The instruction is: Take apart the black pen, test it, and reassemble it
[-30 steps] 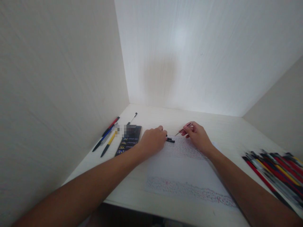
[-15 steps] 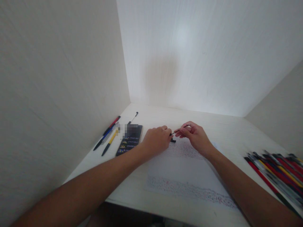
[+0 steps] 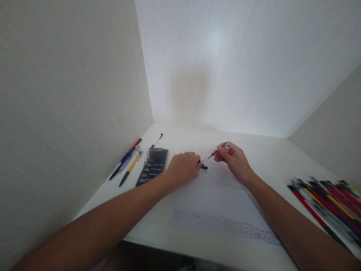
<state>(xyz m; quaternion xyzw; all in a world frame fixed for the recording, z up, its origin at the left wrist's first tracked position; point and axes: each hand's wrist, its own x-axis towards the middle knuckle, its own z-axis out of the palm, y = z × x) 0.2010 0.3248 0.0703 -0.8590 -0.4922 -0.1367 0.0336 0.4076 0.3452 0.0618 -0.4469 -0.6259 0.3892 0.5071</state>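
Observation:
My left hand point(image 3: 182, 167) rests on the desk with its fingers curled, pinching a small black pen part point(image 3: 203, 166) at the fingertips. My right hand point(image 3: 231, 157) is closed on a thin red pen refill point(image 3: 216, 151), its tip slanting down toward the black part. Both hands lie over the far end of a sheet of paper point(image 3: 217, 203) covered with rows of small scribbles.
A black phone point(image 3: 152, 165) lies left of my left hand. Beyond it, by the left wall, lie several pens point(image 3: 128, 161) in red, blue and yellow. A big pile of pens point(image 3: 327, 205) sits at the right desk edge. Walls close in on three sides.
My right hand brought the refill's tip to my left fingertips, then lifted slightly up and back. My left hand stayed put on the black part.

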